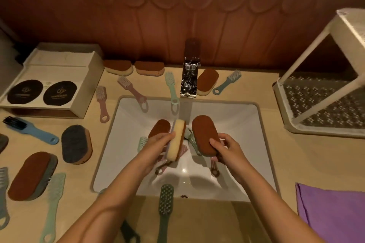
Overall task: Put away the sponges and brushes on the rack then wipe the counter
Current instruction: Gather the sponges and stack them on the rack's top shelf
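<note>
Over the white sink, my left hand grips a yellow sponge with a brown scrub side, held on edge. Another brown sponge lies just behind that hand. My right hand holds a brown-topped sponge, thumb on its top. Under both hands, several small brushes lie in the basin, partly hidden. The cream two-tier rack stands at the right on the counter. A purple cloth lies at the front right.
More sponges and small brushes are scattered behind the sink around the chrome tap. Larger brushes and sponges lie at the left. A white box stands at the back left. A dark green brush rests on the sink's front edge.
</note>
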The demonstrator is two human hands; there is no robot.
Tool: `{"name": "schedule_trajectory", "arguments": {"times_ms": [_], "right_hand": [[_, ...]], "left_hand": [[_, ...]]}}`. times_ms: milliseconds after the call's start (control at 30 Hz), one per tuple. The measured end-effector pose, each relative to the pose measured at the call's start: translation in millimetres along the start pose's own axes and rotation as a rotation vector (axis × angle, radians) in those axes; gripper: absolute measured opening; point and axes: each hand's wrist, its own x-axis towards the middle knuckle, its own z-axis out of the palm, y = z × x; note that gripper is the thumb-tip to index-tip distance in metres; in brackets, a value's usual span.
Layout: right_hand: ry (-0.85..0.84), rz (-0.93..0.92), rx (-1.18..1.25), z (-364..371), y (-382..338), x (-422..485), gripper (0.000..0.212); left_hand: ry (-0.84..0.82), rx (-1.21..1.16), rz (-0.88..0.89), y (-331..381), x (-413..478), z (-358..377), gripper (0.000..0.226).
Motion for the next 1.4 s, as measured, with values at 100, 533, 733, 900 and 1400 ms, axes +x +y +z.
{"name": "schedule_trajectory", "arguments": {"times_ms": [100,533,733,900,1400], "right_hand": [[-0.049,-0.005,0.189,-2,-22,-22,0.024],[-0.164,-0.138,0.364,-1,-42,-83,0.036],[-0.174,-0.181,0.232,-6,-39,-97,0.036],[-0.152,-0.245,0.074,-12,-36,-104,0.038],[-0.109,-0.434,-0.389,-46,-108,-109,0.050]], "left_hand": [[-0.157,-0.489,-0.143,14,-18,17,0.045],[-0.228,-0.590,0.025,24,-79,79,0.049],[-0.260,-0.605,0.050,19,-92,85,0.049],[-0.317,-0.487,0.040,19,-98,85,0.049],[-0.310,0.427,0.381,54,-116,64,0.056]]}}
